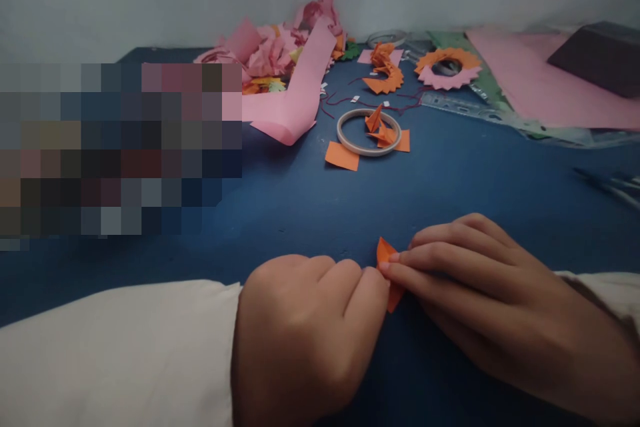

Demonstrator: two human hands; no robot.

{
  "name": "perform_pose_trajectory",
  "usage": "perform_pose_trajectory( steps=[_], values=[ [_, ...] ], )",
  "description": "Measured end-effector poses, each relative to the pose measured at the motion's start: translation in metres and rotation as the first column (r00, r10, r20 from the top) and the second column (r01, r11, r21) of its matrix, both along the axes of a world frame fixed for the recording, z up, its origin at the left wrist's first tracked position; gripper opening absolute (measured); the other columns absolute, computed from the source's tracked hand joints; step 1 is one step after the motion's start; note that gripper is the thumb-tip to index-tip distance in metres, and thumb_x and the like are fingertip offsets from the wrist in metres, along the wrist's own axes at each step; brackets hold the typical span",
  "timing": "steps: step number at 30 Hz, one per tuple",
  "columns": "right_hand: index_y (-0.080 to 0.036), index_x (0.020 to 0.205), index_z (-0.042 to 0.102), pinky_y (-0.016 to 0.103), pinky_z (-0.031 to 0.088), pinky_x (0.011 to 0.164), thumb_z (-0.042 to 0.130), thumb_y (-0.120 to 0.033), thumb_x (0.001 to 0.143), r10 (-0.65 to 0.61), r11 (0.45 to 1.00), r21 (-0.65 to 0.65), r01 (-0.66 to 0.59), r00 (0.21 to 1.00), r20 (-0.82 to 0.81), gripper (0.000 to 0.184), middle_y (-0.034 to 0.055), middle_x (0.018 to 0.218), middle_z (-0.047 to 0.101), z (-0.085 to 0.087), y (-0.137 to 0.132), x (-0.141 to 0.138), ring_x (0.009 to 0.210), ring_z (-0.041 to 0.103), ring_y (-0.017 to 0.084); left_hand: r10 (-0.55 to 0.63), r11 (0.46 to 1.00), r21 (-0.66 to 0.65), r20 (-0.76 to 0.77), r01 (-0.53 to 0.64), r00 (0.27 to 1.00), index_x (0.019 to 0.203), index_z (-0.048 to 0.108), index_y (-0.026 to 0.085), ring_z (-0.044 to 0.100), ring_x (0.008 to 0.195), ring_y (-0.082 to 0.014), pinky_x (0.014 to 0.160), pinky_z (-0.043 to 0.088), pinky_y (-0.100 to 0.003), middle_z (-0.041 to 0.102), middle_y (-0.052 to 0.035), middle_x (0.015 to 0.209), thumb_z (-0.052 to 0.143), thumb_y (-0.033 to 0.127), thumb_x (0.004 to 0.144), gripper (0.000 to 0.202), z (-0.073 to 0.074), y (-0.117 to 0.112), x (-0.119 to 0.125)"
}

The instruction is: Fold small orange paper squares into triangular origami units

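Note:
A small folded orange paper piece [385, 253] lies on the blue table [300, 207] near the front edge. My left hand [305, 327] is curled into a fist, its knuckles pressed against the piece from the left. My right hand [480, 293] has its fingers held together, fingertips pinching the piece from the right. Most of the paper is hidden between the two hands.
A tape ring [369, 133] with orange folded pieces [379, 130] and an orange square [342, 155] lie mid-table. Behind are pink paper strips and scraps [290, 73], an orange folded chain [385, 73], an orange-pink ring [447, 68], a clear ruler [465, 107], pink sheet [540, 80], dark box [600, 53], scissors [615, 187].

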State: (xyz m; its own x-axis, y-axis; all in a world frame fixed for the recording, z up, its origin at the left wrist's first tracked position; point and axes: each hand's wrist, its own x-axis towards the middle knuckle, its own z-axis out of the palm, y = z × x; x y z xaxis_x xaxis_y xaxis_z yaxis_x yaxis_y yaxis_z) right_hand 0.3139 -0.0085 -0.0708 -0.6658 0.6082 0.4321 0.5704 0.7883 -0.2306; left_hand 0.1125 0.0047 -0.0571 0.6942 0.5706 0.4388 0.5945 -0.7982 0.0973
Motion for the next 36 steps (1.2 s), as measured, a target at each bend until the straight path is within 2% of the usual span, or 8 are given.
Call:
perform_pose_trajectory(
  steps=[4, 8, 20, 31, 36],
  values=[
    [-0.01, 0.101, 0.06, 0.035, 0.039, 0.075, 0.048, -0.007, 0.087, -0.011, 1.0, -0.004, 0.011, 1.0, -0.001, 0.018, 0.0064, 0.091, 0.063, -0.0009, 0.0009, -0.0006, 0.091, 0.053, 0.019, -0.024, 0.999, 0.039, -0.014, 0.025, 1.0, 0.077, 0.068, 0.014, 0.048, 0.042, -0.0144, 0.039, 0.029, -0.031, 0.056, 0.0021, 0.05, 0.057, 0.014, 0.082, 0.012, 0.0001, -0.0018, -0.0035],
    [-0.011, 0.101, 0.059, 0.034, 0.04, 0.075, 0.047, -0.009, 0.089, -0.022, 0.999, 0.026, 0.022, 1.0, 0.002, 0.017, 0.0058, 0.091, 0.062, -0.0008, 0.0017, -0.0013, 0.09, 0.054, 0.017, -0.048, 0.996, 0.066, -0.07, 0.053, 0.996, 0.096, 0.069, 0.01, 0.048, 0.041, -0.0138, 0.037, 0.032, -0.03, 0.056, 0.0022, 0.05, 0.058, 0.012, 0.082, 0.018, -0.0001, -0.0021, -0.0061],
    [-0.01, 0.104, 0.058, 0.035, 0.043, 0.073, 0.048, -0.011, 0.09, -0.018, 0.999, 0.032, 0.017, 0.999, 0.032, 0.018, 0.0054, 0.087, 0.063, 0.0004, 0.002, -0.002, 0.089, 0.056, 0.017, -0.029, 0.994, 0.1, -0.047, 0.033, 0.998, 0.093, 0.069, 0.006, 0.05, 0.038, -0.0152, 0.033, 0.035, -0.03, 0.059, -0.0005, 0.05, 0.057, 0.009, 0.08, 0.019, -0.0025, -0.0005, -0.0038],
    [-0.008, 0.105, 0.058, 0.036, 0.045, 0.07, 0.044, -0.012, 0.092, -0.009, 0.999, 0.054, 0.005, 0.997, 0.073, 0.02, 0.0064, 0.083, 0.062, 0.0022, 0.004, -0.0036, 0.085, 0.058, 0.018, -0.022, 0.991, 0.127, -0.12, 0.037, 0.992, 0.096, 0.068, 0.004, 0.051, 0.037, -0.0158, 0.029, 0.037, -0.03, 0.055, 0.0, 0.048, 0.053, 0.004, 0.079, 0.023, -0.0014, 0.001, -0.0019],
    [-0.01, 0.1, 0.06, 0.034, 0.047, 0.068, 0.043, -0.012, 0.092, -0.015, 0.999, 0.039, 0.013, 0.999, 0.041, 0.019, 0.0064, 0.082, 0.064, 0.0032, 0.0032, -0.0052, 0.084, 0.06, 0.017, -0.058, 0.99, 0.115, -0.175, 0.078, 0.983, 0.1, 0.065, -0.002, 0.055, 0.04, -0.016, 0.028, 0.038, -0.027, 0.059, -0.0026, 0.051, 0.044, -0.001, 0.08, 0.029, 0.0012, -0.0048, -0.0058]
  ],
)
